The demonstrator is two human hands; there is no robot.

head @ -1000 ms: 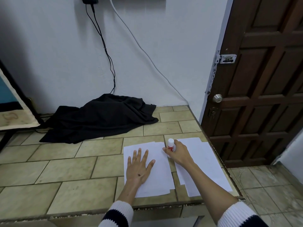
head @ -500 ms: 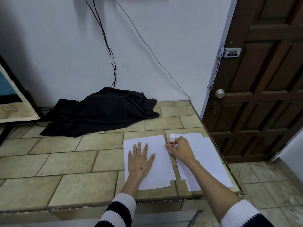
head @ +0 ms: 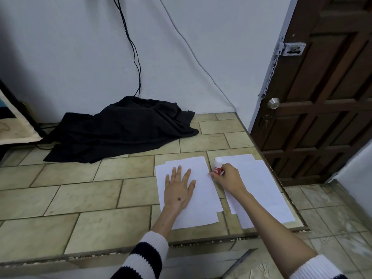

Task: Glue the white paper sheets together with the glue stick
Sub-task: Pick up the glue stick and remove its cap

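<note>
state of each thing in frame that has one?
left hand: flat, open, pressing left paper stack
right hand: gripping glue stick
glue stick: upright, at the stack's right edge
left paper stack: flat, pinned
right paper stack: flat, loose
door: closed
black cloth: crumpled

Both forearms are bare, with sleeves pushed up near the elbows. The left sleeve [head: 144, 256] is knit, banded in white and dark navy stripes. The right sleeve [head: 314, 267] shows a ribbed white cuff edged dark.
</note>
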